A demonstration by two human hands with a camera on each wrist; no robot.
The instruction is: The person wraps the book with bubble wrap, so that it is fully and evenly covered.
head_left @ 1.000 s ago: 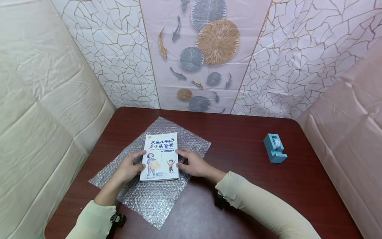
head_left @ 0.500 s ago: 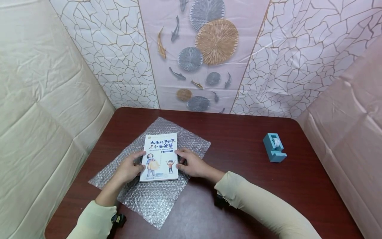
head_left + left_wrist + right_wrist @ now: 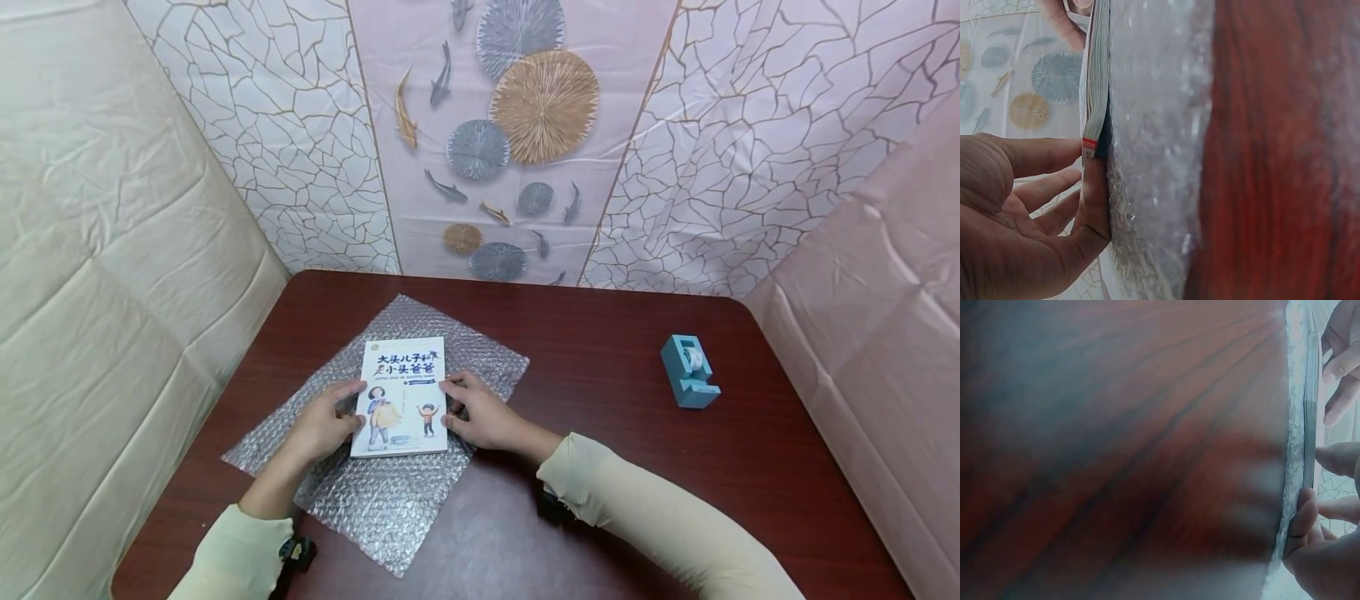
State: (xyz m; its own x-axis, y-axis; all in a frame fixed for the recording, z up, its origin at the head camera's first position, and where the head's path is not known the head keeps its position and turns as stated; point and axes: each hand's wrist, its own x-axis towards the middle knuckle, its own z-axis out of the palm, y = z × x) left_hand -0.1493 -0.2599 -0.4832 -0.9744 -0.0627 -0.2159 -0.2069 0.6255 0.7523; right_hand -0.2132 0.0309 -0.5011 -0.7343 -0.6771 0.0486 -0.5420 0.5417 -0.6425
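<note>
Head view evenly lit and sharp, wide-angle bending at edges. Soft glare on table (image 3: 600, 517) near the bubble wrap (image 3: 390, 500). Both wrist views blurred, tinted.

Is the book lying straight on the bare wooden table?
No, the book lies on a bubble wrap sheet spread over the table.
</note>
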